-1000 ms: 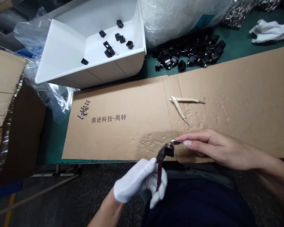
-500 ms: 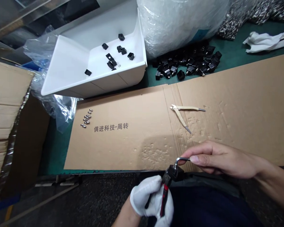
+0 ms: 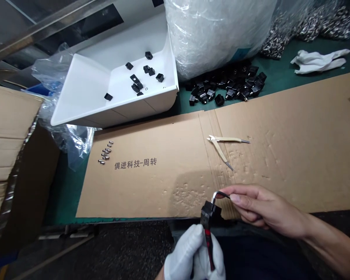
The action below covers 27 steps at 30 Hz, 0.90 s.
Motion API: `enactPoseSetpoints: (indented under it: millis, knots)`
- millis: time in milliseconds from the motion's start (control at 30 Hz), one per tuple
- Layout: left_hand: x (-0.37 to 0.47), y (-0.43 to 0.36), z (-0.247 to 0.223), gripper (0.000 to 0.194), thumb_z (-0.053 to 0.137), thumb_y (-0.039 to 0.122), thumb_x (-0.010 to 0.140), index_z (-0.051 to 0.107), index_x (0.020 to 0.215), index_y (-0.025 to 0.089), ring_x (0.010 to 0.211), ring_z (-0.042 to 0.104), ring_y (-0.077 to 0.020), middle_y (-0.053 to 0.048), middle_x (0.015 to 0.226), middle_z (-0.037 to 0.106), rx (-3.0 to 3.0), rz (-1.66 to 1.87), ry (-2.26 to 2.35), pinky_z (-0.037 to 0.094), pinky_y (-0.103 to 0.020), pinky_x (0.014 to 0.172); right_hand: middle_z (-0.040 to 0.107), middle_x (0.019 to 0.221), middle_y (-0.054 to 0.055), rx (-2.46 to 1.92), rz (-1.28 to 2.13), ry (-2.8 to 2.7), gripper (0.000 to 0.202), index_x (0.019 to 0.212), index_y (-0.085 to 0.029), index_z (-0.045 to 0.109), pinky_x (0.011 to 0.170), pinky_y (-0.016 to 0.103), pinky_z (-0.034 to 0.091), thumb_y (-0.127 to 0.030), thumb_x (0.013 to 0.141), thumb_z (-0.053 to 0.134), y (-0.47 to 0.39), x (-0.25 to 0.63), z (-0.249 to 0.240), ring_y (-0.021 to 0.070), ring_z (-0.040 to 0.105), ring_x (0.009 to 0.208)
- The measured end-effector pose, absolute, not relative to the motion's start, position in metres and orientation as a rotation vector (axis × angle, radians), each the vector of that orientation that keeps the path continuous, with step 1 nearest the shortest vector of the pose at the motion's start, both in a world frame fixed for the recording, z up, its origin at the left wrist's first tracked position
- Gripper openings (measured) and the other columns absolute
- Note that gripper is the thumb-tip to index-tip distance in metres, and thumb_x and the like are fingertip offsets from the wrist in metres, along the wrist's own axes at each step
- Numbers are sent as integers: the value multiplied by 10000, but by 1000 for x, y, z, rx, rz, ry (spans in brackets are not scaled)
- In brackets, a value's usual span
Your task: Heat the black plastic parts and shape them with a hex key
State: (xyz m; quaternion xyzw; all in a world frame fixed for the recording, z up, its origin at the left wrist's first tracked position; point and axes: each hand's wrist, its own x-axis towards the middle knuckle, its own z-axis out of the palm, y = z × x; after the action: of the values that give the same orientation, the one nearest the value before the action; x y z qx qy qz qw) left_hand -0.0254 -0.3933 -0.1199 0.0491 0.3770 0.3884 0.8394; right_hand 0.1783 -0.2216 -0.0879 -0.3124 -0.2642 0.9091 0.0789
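My left hand (image 3: pixel 194 252), in a white glove, is closed around pliers (image 3: pixel 209 245) with red and black handles. At their jaws sits a small black block (image 3: pixel 212 210), just past the table's front edge. My bare right hand (image 3: pixel 259 204) pinches the long arm of a bent hex key (image 3: pixel 218 193) between thumb and fingers. The key's short end points down into the top of the block; the contact itself is too small to make out. Cream-handled cutters (image 3: pixel 217 146) lie spread on the cardboard (image 3: pixel 140 194) beyond my hands.
Several small metal pins (image 3: pixel 105 152) lie at the cardboard's left. A white bin (image 3: pixel 84 77) holds several black blocks; a pile of black parts (image 3: pixel 230 85) sits beside it. Behind are a plastic-wrapped bundle (image 3: pixel 218 31), bags of metal parts (image 3: pixel 309 29) and a white glove (image 3: pixel 319 61).
The pliers and block have turned more upright in my left hand, which has shifted slightly right. My right hand and the hex key have moved a little with them. The view has tilted slightly.
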Motion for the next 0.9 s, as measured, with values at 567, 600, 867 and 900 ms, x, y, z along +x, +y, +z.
enactPoseSetpoints:
  millis: [567,600,867,900]
  knots:
    - [-7,-405,-122,622,534,696,943,662,789,107,591,625,-165,-78,636,671,112,827,1005,472,-273,586,233,634,-83,-1190,2577,-784,570,1457,-247,603,464,206,160,-582,996,608,-267,175,-92,82,218,547]
    - [-6,-406,-123,601,545,680,947,665,805,108,572,623,-163,-69,626,667,111,847,978,478,-275,583,227,627,-84,-1215,2573,-782,599,1463,-237,598,464,209,151,-602,989,604,-270,174,-91,82,212,543]
    - [26,-423,-159,667,431,731,964,620,748,129,377,515,-114,-5,466,555,-11,968,836,439,-230,429,226,594,-79,-1526,2370,-769,697,1360,-187,698,450,201,161,-689,879,652,-287,155,-92,94,206,530]
    - [29,-425,-164,685,437,757,946,605,713,135,346,477,-101,5,444,532,-24,990,829,405,-212,389,232,596,-74,-1553,2332,-779,660,1342,-198,713,449,197,188,-672,887,648,-288,154,-94,98,217,533]
